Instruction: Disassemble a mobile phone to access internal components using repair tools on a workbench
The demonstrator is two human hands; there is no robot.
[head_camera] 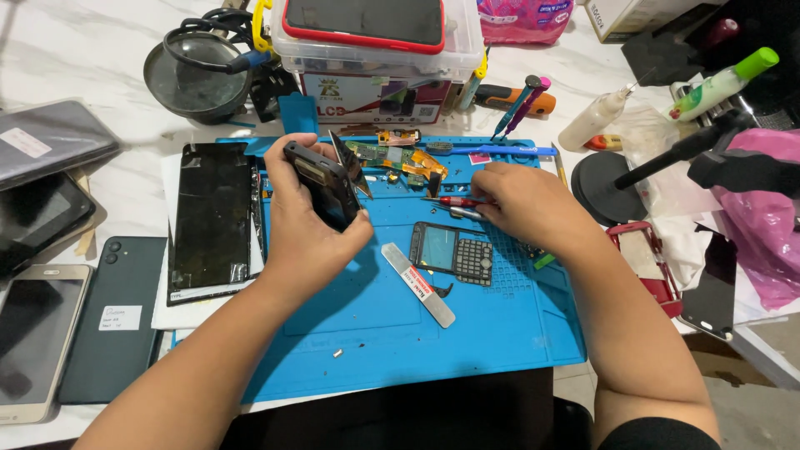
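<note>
Your left hand (312,221) grips the dark phone body (321,182) upright over the blue mat's (467,333) far left corner, fingers wrapped around its edges. It looks light, rigid and fragile with parts exposed, so hold the frame sides only. Your right hand (525,204) pinches the red-handled tool (454,202) at the mat's far edge.

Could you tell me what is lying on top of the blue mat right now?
On the blue mat lie a keypad phone part, a flat metal pry tool, a circuit board and a small screw. The right hand covers most of a red-handled tool.
</note>
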